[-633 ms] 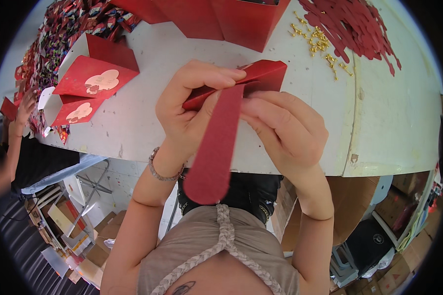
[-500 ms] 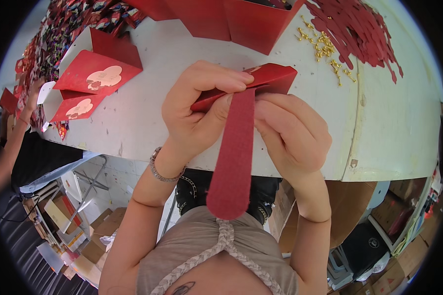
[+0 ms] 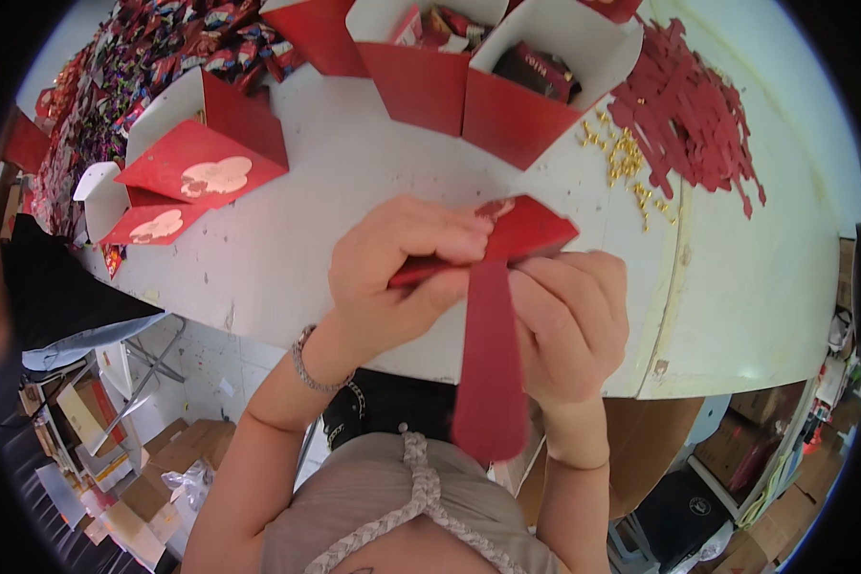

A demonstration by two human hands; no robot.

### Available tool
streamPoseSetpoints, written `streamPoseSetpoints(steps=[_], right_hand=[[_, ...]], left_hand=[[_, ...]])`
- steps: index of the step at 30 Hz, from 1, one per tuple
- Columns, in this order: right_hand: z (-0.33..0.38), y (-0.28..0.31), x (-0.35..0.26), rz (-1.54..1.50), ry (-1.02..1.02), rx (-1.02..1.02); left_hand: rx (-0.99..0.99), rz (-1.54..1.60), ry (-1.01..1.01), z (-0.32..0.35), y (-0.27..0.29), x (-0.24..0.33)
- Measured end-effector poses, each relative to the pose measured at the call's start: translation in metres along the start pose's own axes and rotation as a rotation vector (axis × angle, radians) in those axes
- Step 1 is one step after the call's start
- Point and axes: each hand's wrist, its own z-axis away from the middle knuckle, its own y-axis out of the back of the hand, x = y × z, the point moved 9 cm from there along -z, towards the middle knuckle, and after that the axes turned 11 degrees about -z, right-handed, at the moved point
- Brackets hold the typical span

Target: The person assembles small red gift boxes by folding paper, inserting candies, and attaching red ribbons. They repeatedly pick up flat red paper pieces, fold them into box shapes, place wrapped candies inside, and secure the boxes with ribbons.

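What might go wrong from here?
The dark red strip sticks out from the red box with its far end unheld, so it might bend or slip.

The left hand grips the box; squeezing too hard could crease it.

The gold fasteners lie loose; a stray sweep of the right hand may scatter them.

"Which items border your white table (image 3: pixel 320 158) on the left?"

"Along your table's left edge and toward its far edge: a dense heap of small wrapped packets (image 3: pixel 196 43), multicoloured."

"And below your near edge, leftward?"

"At the near left corner, a person's black garment (image 3: pixel 57 277); below it, a folding metal frame (image 3: pixel 158 356), brown cartons (image 3: pixel 189 445) and a crumpled clear plastic bag (image 3: pixel 191 483)."

"To your right?"

"Beneath the near edge, a brown carton (image 3: pixel 658 430); beyond it, a black object (image 3: pixel 674 517) bearing a round pale emblem (image 3: pixel 700 507)."
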Motion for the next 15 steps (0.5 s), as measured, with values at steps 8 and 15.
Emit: streamPoseSetpoints(steps=[8,15], right_hand=[[-0.009,0.006,0.024,-0.086,-0.131,0.105],[-0.011,-0.006,0.032,-0.291,-0.073,0.005]], left_hand=[[-0.055,-0.105,0.047,-0.007,0.000,0.009],[-0.223,-0.689,-0.333,-0.057,-0.004,0.072]])
